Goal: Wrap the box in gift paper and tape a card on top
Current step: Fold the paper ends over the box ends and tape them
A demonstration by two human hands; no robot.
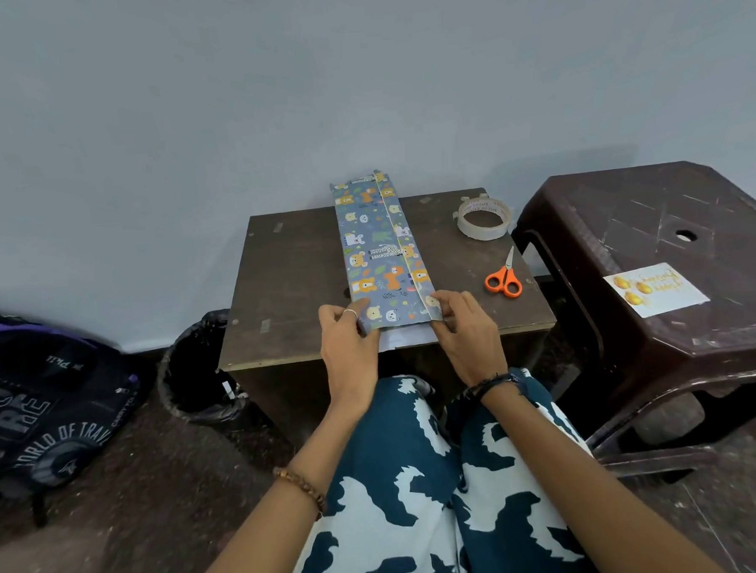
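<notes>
A long strip of blue gift paper (376, 247) printed with cartoon animals lies folded lengthwise down the middle of a small dark wooden table (288, 286), its far end reaching past the table's back edge. My left hand (347, 331) pinches the near left corner and my right hand (466, 325) pinches the near right corner. A white underside shows just below the near fold. The box itself is hidden, if it is under the paper at all. A white card (654, 290) with gold print lies on the brown plastic stool (670, 209) to the right.
A tape roll (483, 218) sits at the table's back right, with orange-handled scissors (503, 279) in front of it. A black bin (196, 370) stands left of the table, and a dark backpack (45, 404) lies on the floor beyond it. A grey wall is close behind.
</notes>
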